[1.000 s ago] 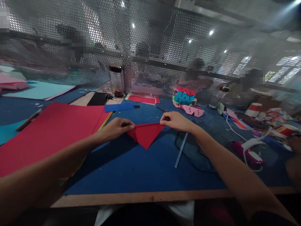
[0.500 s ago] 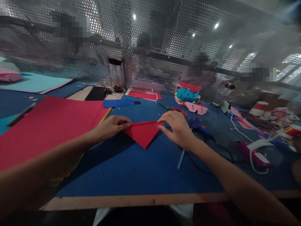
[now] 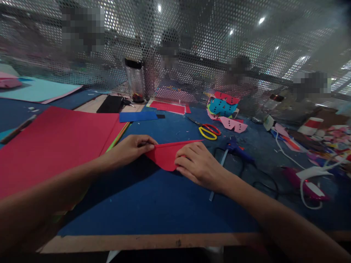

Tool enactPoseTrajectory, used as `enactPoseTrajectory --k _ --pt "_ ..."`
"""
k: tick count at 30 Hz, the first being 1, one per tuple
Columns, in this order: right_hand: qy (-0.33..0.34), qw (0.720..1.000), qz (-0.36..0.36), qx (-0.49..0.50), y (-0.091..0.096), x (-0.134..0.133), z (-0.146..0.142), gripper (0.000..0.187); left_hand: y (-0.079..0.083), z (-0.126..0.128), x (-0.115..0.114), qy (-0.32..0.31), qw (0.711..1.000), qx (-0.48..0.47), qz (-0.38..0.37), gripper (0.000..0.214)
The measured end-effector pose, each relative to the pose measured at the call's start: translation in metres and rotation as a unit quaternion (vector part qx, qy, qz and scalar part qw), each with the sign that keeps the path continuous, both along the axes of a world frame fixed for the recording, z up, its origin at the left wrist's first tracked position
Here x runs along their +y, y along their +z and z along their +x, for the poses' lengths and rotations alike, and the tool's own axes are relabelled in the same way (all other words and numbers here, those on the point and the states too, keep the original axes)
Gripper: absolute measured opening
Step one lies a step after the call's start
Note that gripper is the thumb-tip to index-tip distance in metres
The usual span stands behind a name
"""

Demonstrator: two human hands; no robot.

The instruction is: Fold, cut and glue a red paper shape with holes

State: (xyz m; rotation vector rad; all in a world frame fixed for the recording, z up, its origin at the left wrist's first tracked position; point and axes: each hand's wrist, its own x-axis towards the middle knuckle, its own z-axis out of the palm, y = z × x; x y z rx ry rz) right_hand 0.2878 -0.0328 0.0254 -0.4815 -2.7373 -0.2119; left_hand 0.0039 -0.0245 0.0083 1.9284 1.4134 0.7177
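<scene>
A folded red paper triangle (image 3: 163, 156) lies on the blue mat (image 3: 153, 197), its point toward me. My left hand (image 3: 131, 149) pinches the triangle's left corner between thumb and fingers. My right hand (image 3: 197, 164) lies flat on the triangle's right half with fingers stretched out, covering its lower right edge and pressing it down.
A large red sheet (image 3: 52, 142) lies to the left. Red-and-yellow scissors (image 3: 208, 130) and a blue glue gun (image 3: 238, 149) with cord sit beyond my right hand. Cut paper masks (image 3: 225, 109), a dark jar (image 3: 134, 81), a pink tool (image 3: 309, 182) and paper scraps crowd the back and right. A perforated metal screen (image 3: 192, 44) stands behind.
My right hand left the triangle's right corner, came toward me and settled flat on the paper. The left hand kept its pinch. The camera tilted, showing the scissors and glue gun.
</scene>
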Motion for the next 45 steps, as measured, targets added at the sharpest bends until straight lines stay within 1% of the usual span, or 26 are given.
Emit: enactPoseTrajectory --k 4,8,12,16,21,28,34,38,41,45 --pt "0.018 0.999 -0.037 0.011 -0.006 0.003 -0.001 0.017 0.000 0.005 -0.004 -0.002 0.998 0.053 0.024 0.032" --pt "0.015 0.993 -0.117 0.019 -0.012 0.006 -0.002 0.020 -0.003 0.008 -0.007 -0.003 0.987 0.119 0.103 0.025" --pt "-0.004 0.986 -0.164 0.035 -0.017 0.008 -0.005 0.020 -0.007 0.011 -0.007 -0.027 0.975 0.137 0.176 0.022" --pt "-0.039 0.981 -0.185 0.050 -0.021 0.009 -0.007 0.025 -0.009 0.013 -0.006 -0.033 0.965 0.155 0.210 0.021" --pt "-0.068 0.974 -0.202 0.072 -0.024 0.012 -0.008 0.028 -0.010 0.014 -0.005 -0.041 0.958 0.174 0.223 0.019" --pt "-0.079 0.963 -0.240 0.094 -0.020 0.007 -0.009 0.023 -0.009 0.014 -0.006 -0.053 0.960 0.167 0.219 0.022" --pt "-0.113 0.961 -0.237 0.086 -0.018 0.005 -0.011 0.020 -0.012 0.014 -0.007 -0.057 0.956 0.164 0.236 0.024" --pt "-0.138 0.958 -0.237 0.081 -0.021 0.007 -0.012 0.020 -0.012 0.014 -0.009 -0.071 0.943 0.188 0.265 0.026" --pt "-0.152 0.953 -0.248 0.086 -0.024 0.008 -0.013 0.021 -0.011 0.015 -0.011 -0.098 0.930 0.210 0.285 0.029" --pt "-0.159 0.949 -0.256 0.090 -0.025 0.008 -0.014 0.024 -0.009 0.017 -0.016 -0.111 0.923 0.218 0.297 0.028"
